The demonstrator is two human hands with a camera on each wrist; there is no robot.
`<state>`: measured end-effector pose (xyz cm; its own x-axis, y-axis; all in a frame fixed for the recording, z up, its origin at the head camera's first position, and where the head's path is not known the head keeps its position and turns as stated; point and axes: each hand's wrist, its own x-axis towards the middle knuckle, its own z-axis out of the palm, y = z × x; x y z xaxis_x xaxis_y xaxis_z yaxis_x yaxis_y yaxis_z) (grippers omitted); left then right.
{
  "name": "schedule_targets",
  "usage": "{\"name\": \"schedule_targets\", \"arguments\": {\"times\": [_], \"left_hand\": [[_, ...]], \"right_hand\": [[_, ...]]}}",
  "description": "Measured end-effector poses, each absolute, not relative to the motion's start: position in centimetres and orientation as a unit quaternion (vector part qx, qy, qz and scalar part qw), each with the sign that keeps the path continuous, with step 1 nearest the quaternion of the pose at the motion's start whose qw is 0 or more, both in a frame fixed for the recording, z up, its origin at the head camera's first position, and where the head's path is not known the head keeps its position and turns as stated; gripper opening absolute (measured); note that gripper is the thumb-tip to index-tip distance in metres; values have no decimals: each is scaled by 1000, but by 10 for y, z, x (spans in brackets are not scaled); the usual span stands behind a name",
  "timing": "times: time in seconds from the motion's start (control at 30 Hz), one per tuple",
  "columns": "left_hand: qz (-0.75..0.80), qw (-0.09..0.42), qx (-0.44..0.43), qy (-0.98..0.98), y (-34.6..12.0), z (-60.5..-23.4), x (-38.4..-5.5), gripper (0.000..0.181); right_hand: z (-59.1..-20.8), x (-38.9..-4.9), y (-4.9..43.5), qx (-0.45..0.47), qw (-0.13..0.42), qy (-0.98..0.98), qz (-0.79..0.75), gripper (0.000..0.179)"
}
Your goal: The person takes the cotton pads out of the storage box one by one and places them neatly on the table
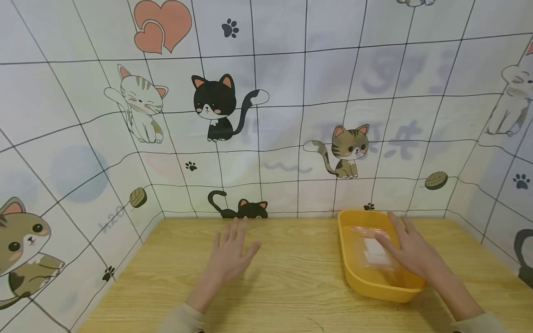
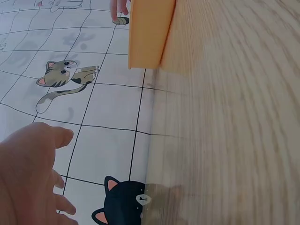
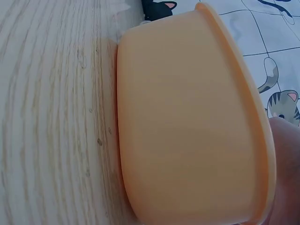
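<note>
On the right of the wooden table sits a yellow plastic basin [image 1: 362, 287]. Inside it lies a clear plastic packet [image 1: 376, 252] with white pieces in it. My right hand [image 1: 416, 252] reaches over the basin's right rim, fingers extended and thumb toward the packet; in the right wrist view the basin's outer wall [image 3: 187, 122] hides most of that hand. My left hand [image 1: 229, 254] hovers over the left part of the table, fingers spread and holding nothing. The left wrist view shows its thumb and fingertips apart from the basin [image 2: 150, 35].
The pale wood tabletop [image 1: 287, 286] runs back to a wall covering [image 1: 279, 162] printed with cats, paw prints and grid lines. The same covering encloses the left and right sides. A dark object [image 1: 525, 254] shows at the right edge.
</note>
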<state>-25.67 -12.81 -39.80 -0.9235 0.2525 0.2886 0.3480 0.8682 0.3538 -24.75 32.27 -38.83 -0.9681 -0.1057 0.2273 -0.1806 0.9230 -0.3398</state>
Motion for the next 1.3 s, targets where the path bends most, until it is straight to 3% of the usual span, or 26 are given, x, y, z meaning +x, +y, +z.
{"name": "schedule_targets", "arguments": {"times": [0.53,1.3], "left_hand": [[-234,103,-188,-949,-107,-392,-256,77],[-262,81,-212,-938,-83,-377,-258,76]], "right_hand": [[-395,-251,336,80,107,-973,190,83],[-404,-258,359,76,123,-966,215,51]]}}
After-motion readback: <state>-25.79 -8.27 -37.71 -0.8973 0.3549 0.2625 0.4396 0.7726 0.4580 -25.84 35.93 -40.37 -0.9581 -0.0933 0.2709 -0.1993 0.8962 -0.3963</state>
